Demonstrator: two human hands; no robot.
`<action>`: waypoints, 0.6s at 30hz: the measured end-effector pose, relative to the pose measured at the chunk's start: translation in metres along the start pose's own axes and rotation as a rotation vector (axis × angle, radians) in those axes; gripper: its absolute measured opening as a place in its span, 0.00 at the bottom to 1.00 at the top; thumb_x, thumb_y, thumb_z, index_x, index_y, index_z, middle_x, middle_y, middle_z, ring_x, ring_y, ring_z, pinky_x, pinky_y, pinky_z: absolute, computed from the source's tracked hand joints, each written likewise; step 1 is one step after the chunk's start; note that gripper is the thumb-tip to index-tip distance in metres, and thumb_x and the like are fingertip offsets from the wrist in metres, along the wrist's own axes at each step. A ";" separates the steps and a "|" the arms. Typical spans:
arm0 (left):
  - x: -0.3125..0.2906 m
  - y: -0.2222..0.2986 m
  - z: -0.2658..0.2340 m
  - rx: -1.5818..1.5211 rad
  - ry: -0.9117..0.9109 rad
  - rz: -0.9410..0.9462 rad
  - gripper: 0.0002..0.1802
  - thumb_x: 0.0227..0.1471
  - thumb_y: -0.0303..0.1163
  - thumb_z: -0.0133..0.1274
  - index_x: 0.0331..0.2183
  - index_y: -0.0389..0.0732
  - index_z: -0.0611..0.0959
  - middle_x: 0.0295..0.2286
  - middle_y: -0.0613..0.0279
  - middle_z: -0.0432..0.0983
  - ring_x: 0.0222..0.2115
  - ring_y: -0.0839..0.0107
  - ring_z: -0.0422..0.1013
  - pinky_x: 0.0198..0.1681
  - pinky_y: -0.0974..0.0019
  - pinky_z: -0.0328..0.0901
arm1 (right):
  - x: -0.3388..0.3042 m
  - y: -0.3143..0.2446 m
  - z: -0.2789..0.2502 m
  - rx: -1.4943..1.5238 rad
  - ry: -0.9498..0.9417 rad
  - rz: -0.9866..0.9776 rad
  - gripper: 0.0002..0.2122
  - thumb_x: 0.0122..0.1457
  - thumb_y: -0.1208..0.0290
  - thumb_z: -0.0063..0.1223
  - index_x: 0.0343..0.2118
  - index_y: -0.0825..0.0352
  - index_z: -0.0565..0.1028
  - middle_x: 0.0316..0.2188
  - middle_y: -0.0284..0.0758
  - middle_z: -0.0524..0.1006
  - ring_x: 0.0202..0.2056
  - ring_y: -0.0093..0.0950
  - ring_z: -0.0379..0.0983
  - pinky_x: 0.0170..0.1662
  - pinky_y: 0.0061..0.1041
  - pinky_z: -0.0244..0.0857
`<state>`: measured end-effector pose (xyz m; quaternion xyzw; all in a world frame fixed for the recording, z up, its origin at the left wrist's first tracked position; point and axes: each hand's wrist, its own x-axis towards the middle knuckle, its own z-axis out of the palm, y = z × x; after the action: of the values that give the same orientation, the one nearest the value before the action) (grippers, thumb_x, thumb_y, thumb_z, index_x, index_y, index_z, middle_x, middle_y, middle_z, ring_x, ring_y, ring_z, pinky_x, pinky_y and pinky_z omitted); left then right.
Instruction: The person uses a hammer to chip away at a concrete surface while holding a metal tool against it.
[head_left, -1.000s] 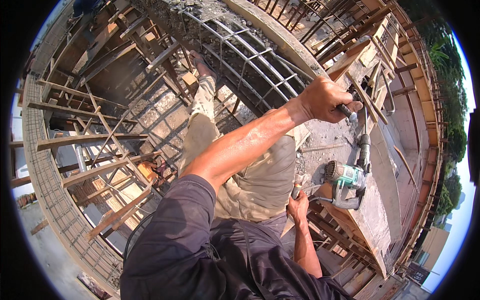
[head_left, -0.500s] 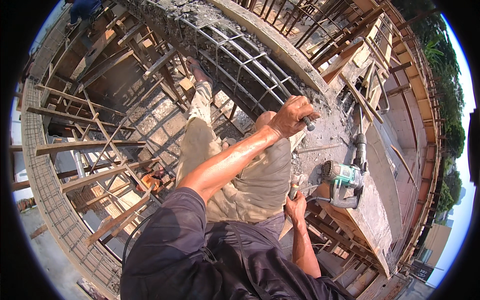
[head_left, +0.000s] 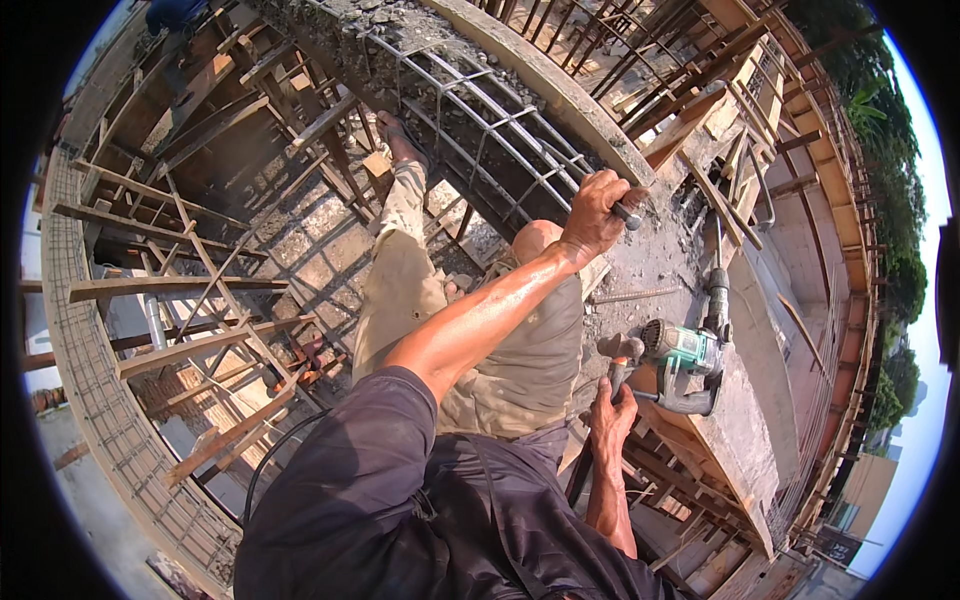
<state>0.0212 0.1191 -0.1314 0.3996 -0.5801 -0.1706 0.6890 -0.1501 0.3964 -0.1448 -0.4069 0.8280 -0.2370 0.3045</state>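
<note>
My left hand point(head_left: 598, 215) is closed around a thick steel chisel point(head_left: 628, 214), whose blunt round end sticks out on the right; its other end is hidden. The fist is at the corner of a broken-out concrete beam point(head_left: 560, 100), beside exposed steel bars point(head_left: 490, 125). Lower down, my right hand point(head_left: 610, 415) grips a hammer point(head_left: 621, 348) by its handle, with the metal head upward. The hammer head is apart from the chisel and appears close to a green electric demolition hammer point(head_left: 688, 350) lying on the concrete.
A loose ribbed bar point(head_left: 634, 295) lies on the rubble-strewn concrete. Timber props point(head_left: 180, 290) and boards cross a deep drop on the left. Wood scraps point(head_left: 725, 195) pile up at upper right. Another person point(head_left: 175, 15) is at the far upper left.
My right hand has raised the hammer up and to the right, so its head shows more plainly. My left hand has shifted slightly up and right with the chisel.
</note>
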 end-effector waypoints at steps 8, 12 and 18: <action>0.016 0.003 -0.001 0.008 0.089 -0.080 0.25 0.57 0.43 0.56 0.18 0.37 0.68 0.18 0.57 0.57 0.21 0.57 0.58 0.27 0.57 0.56 | -0.013 -0.055 -0.048 0.212 -0.063 -0.293 0.13 0.64 0.63 0.54 0.41 0.69 0.71 0.23 0.25 0.66 0.24 0.13 0.59 0.24 0.17 0.53; 0.014 0.000 -0.009 0.047 0.106 -0.104 0.27 0.61 0.45 0.51 0.19 0.36 0.67 0.18 0.54 0.59 0.20 0.55 0.59 0.28 0.56 0.57 | -0.024 -0.049 -0.029 0.204 -0.128 -0.147 0.16 0.64 0.57 0.53 0.30 0.66 0.69 0.17 0.21 0.63 0.18 0.12 0.55 0.20 0.17 0.49; 0.023 -0.001 -0.009 0.034 0.203 -0.126 0.27 0.62 0.46 0.49 0.19 0.36 0.67 0.18 0.53 0.60 0.21 0.53 0.60 0.29 0.55 0.58 | -0.025 -0.157 -0.063 0.659 0.083 -0.695 0.16 0.68 0.58 0.46 0.26 0.62 0.64 0.14 0.24 0.59 0.14 0.13 0.52 0.15 0.16 0.49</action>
<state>0.0358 0.1056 -0.1176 0.4620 -0.4840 -0.1625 0.7252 -0.0992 0.3384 0.0081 -0.5315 0.5354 -0.5905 0.2865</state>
